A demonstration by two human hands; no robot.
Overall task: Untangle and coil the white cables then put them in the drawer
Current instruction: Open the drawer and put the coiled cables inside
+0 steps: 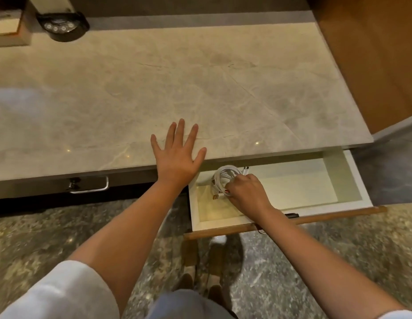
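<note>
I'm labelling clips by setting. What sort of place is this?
Probably a home or hotel room: a marble-look counter with a wooden-fronted drawer open beneath it, stone floor, and a small black gadget at the back.

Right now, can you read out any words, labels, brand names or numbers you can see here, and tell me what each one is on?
No text can be read anywhere in this view.
Black device at the far left of the countertop: a row of round buttons or lights, any markings too blurred to read.
White cables in the open drawer, under the right hand: no print visible.
Left hand: flat on the countertop, covering nothing legible.
</note>
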